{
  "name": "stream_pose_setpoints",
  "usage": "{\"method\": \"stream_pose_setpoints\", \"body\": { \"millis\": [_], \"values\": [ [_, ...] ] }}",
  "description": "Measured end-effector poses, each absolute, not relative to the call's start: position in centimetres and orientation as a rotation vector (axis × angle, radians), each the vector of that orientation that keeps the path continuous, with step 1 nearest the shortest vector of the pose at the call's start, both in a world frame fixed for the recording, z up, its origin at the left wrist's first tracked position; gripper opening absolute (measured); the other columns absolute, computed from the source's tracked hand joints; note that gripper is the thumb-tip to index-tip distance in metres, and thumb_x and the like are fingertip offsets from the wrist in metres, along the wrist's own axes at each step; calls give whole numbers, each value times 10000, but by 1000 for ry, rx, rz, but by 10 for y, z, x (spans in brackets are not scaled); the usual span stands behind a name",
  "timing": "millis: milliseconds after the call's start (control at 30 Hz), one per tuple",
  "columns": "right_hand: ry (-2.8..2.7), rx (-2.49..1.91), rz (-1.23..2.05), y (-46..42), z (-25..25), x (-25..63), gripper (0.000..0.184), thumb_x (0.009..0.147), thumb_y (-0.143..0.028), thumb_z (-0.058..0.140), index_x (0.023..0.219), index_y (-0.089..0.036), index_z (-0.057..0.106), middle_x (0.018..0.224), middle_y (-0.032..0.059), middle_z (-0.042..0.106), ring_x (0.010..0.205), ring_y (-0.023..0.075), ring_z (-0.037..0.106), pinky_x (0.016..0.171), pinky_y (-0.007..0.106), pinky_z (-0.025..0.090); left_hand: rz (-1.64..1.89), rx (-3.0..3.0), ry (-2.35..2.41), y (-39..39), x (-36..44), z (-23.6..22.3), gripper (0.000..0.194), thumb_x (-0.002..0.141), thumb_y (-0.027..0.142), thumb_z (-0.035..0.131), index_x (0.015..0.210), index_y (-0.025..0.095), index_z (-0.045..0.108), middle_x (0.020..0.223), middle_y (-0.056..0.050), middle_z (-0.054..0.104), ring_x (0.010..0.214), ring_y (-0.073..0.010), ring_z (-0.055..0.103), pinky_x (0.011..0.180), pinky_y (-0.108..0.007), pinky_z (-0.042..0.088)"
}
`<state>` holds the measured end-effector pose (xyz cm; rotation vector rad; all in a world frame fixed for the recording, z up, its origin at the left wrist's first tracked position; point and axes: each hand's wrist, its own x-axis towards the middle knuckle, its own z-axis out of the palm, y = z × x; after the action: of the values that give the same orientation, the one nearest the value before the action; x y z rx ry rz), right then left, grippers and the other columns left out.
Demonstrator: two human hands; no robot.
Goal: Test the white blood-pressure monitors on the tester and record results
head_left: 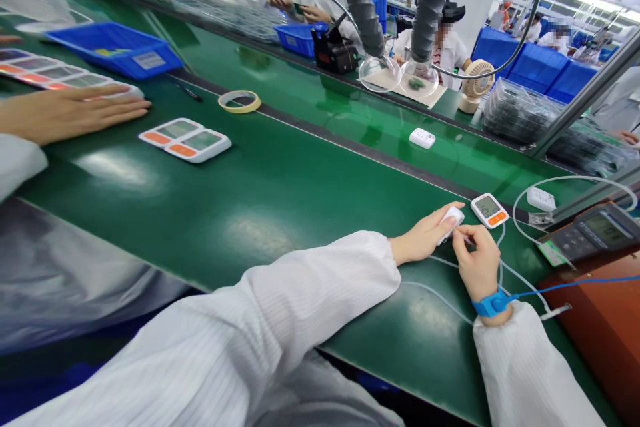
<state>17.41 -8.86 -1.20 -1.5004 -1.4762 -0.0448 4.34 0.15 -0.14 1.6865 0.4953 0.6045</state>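
Left hand point(423, 237) clamped on white device point(456, 213), long axis 1-to-7 o'clock; right hand point(479, 263) pinched together at 4 o'clock, contents unclear

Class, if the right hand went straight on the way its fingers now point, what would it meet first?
Likely the white gadget in the left hand; the right hand seems to touch it, though depth is unclear.
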Motion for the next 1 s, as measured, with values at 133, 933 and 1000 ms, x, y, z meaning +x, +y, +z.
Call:
{"method": "stream_pose_setpoints", "body": {
  "millis": [133,933,1000],
  "values": [
    [-1501,-1509,-75,-88,-11,175,159,935,-285,578,817,-198,642,770,17,635,713,170,584,680,312,473,638,1630,504,-2,45,-3,586,970,505,357,1445,166,413,1258,-98,572,1115,-212,521,1066,-366,365],
    [-1241,-1699,321,-87,-20,179,587,998,-466,358,1476,-130,415,1004,109,705,724,213,665,674,315,536,345,1304,327,20,40,0,869,792,420,738,1464,215,225,782,-18,690,565,-115,626,583,-246,494],
    [-1237,-1669,351,-88,-20,179,577,999,-455,367,1475,-134,416,1007,107,705,708,205,659,668,309,538,362,1300,314,20,40,-2,852,801,416,732,1461,213,233,776,-17,691,566,-113,628,584,-245,492]
  ]
}}
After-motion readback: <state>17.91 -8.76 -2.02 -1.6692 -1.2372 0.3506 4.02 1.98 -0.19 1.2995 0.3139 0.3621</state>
